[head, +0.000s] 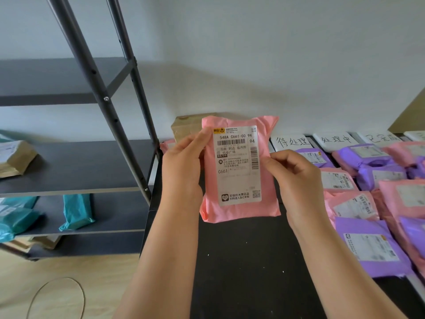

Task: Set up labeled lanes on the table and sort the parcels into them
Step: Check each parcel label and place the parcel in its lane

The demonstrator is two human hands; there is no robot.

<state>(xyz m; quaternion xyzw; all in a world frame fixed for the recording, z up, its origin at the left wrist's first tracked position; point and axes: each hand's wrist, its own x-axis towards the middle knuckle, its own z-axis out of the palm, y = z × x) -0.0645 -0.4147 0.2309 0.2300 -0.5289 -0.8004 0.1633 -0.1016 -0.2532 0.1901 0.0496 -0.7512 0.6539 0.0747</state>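
Labels (292, 142) are laid, with many parcels (372, 247) lying below them. The left hand (181, 166) and right hand (296, 178) grip a pink parcel (239, 210), apparently not yet sorted.

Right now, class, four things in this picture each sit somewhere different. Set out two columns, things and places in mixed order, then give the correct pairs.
Things:
1 pink parcel marked C661
2 teal parcel
3 lane cards
4 purple parcel

Places:
A on a shelf of the rack
B lying flat on the table, right side
C gripped by left hand and right hand
D lined up along the table's back edge

Pairs: 1-C, 2-A, 3-D, 4-B
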